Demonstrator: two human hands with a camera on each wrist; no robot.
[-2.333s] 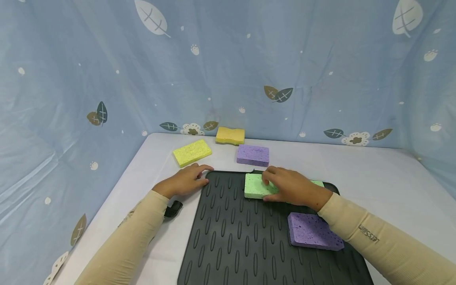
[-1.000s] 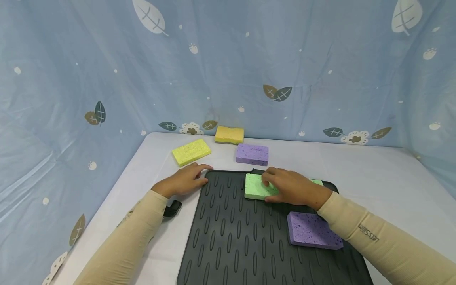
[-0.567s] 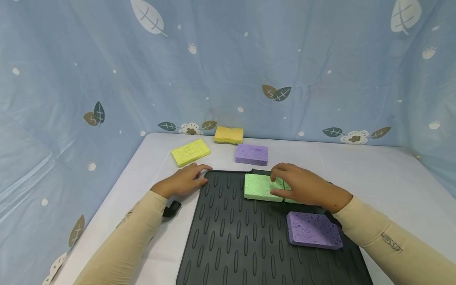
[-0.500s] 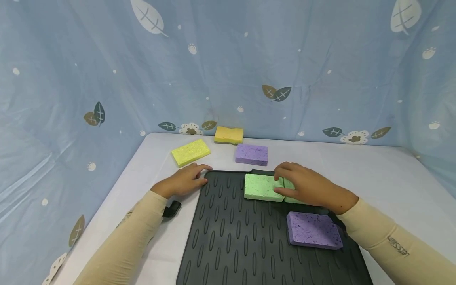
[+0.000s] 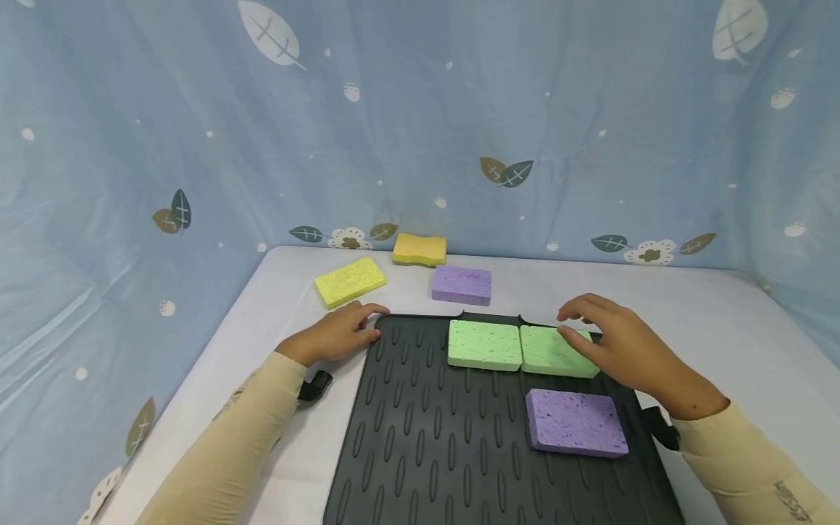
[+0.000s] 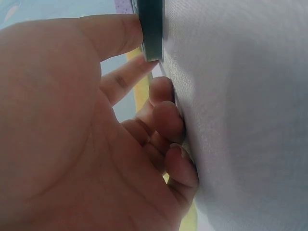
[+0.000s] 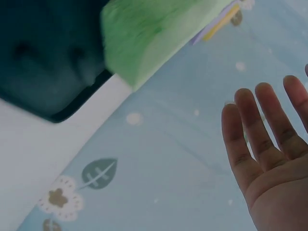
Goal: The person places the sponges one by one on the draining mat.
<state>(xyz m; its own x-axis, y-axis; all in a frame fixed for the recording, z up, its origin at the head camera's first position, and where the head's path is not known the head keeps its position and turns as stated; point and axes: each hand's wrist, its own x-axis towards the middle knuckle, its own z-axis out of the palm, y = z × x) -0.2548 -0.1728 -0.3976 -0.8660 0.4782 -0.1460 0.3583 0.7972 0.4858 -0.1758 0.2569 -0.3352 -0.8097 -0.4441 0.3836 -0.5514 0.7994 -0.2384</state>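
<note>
My left hand (image 5: 332,335) holds the far left corner of a black ribbed rubber mat (image 5: 394,437); in the left wrist view the thumb (image 6: 113,36) touches the mat's edge and the other fingers curl against the white cloth. Two light green sponges lie end to end along the mat's far edge, a left one (image 5: 484,345) and a right one (image 5: 554,351). Over the right sponge's outer end hovers my right hand (image 5: 623,346), holding nothing, its fingers apart in the right wrist view. A purple sponge (image 5: 576,423) lies on the mat nearer me.
Beyond the mat, on the white table (image 5: 682,313), lie a yellow-green sponge (image 5: 351,281), a wavy yellow sponge (image 5: 420,249) and another purple sponge (image 5: 461,284). A blue patterned curtain (image 5: 420,131) hangs behind and to the left.
My right hand has let go of the left green sponge and moved right, uncovering both green sponges. The left hand has stayed at the mat's corner.
</note>
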